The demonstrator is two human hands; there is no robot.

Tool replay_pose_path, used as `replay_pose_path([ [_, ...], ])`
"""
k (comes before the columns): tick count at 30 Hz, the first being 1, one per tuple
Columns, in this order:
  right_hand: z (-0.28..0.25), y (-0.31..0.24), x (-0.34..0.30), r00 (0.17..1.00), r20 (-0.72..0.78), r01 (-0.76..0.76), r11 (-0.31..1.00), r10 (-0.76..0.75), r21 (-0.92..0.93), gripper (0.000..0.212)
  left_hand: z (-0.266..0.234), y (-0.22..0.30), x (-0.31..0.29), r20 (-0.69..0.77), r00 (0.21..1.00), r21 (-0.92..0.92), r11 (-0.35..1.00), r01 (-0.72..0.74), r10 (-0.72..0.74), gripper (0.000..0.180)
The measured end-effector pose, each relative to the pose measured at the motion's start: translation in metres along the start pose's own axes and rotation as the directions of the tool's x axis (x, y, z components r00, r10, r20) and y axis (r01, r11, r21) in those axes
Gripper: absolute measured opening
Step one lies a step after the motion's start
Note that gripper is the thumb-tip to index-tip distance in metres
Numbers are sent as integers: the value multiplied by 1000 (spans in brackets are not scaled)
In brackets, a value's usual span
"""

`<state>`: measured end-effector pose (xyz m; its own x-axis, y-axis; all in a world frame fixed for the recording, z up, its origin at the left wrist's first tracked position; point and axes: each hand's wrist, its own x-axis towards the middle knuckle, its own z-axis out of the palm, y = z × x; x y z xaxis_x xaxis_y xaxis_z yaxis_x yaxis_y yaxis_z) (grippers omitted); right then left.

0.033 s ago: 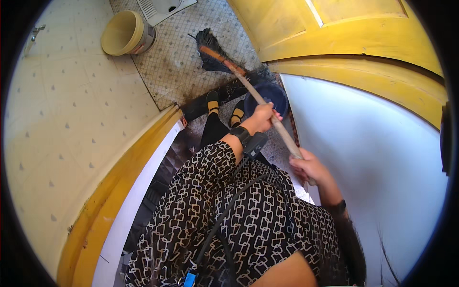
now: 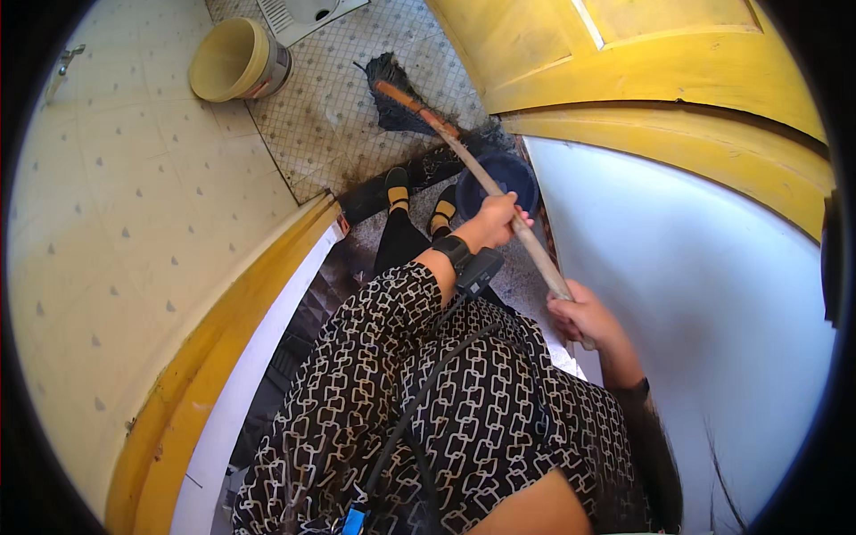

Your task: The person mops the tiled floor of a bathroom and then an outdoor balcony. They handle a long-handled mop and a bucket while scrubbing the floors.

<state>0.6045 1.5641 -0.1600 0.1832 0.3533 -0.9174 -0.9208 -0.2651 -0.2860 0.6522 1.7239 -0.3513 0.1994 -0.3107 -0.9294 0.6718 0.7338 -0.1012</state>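
Note:
A long-handled mop (image 2: 392,96) slants across the view, its dark, stringy head spread on the tiled floor near the yellow door. Midway along the pale handle, my left hand (image 2: 496,219) is closed round it. Lower down, close to the handle's near end, my right hand (image 2: 584,316) grips it too. Beneath the handle, just beyond my left hand, sits a dark blue bucket (image 2: 499,178), partly covered by the hand and the handle.
A cream bucket (image 2: 234,62) lies tilted or stands near the left tiled wall, by a white squat toilet (image 2: 303,16). A dark raised threshold (image 2: 392,189) crosses in front of my feet. Yellow door (image 2: 624,53) and white wall (image 2: 678,259) flank the right; a yellow door frame (image 2: 205,383) is at left.
Both hands and the mop handle have shifted very slightly to the right. My grip is unchanged.

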Motion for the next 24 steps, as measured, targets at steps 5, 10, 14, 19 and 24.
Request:
replay_pose_path([
  [5, 24, -18, -1, 983, -182, -52, 922, -21, -383, 18, -16, -3, 19, 91, 996, -58, 998, -7, 12, 21],
  [10, 90, -28, 74, 981, -190, -132, 576, -41, -807, 39, -82, 33, 53, -95, 989, -18, 993, -116, 114, 38],
  [14, 87, -28, 75, 975, -223, -177, 548, -18, -818, 42, -66, 41, 43, -49, 999, -17, 1000, -20, 19, 42],
  [19, 96, -42, 63, 950, -313, -277, 489, 8, -827, 42, -53, 40, 32, -85, 996, -13, 1000, 6, -7, 38],
  [24, 103, -50, 60, 930, -363, -353, 422, 59, -835, 40, -55, 39, 39, -81, 996, 14, 1000, -27, 28, 37],
])
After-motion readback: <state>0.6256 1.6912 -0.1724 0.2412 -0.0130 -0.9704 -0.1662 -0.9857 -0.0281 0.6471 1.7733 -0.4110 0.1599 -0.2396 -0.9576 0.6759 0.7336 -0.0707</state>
